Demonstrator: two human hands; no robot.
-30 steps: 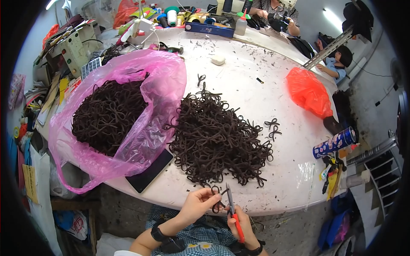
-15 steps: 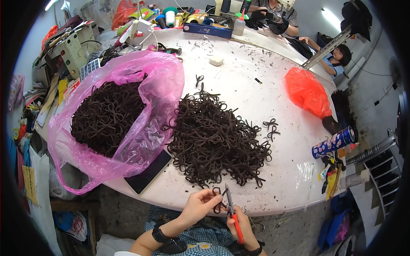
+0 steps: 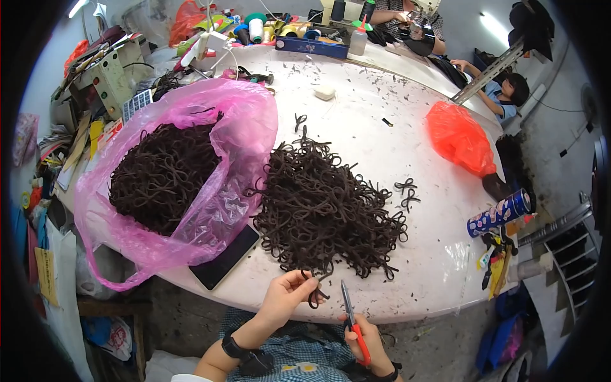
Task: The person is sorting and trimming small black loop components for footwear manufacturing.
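Between the thumb and fingers of my left hand (image 3: 283,299) is a dark brown cord bow (image 3: 315,297), held above the table's near edge. My right hand (image 3: 371,349) grips scissors with red handles (image 3: 361,344). Their grey blades point up and away from me, look closed together, and stand apart from the bow. Just beyond both hands spreads a large pile of similar bows (image 3: 324,204). To its left, a pink translucent plastic bag (image 3: 248,121) lies open around another heap of dark bows (image 3: 162,178).
A phone (image 3: 226,258) lies by the bag at the table edge. A red plastic bag (image 3: 459,137) and a blue patterned can (image 3: 499,213) are at the right. Thread spools (image 3: 256,28) and a blue tray (image 3: 312,46) stand at the back, where other people sit.
My left hand has moved a little left with the bow, away from the scissors. My right hand has shifted slightly right and nearer to me, so the blades no longer sit beside the bow.
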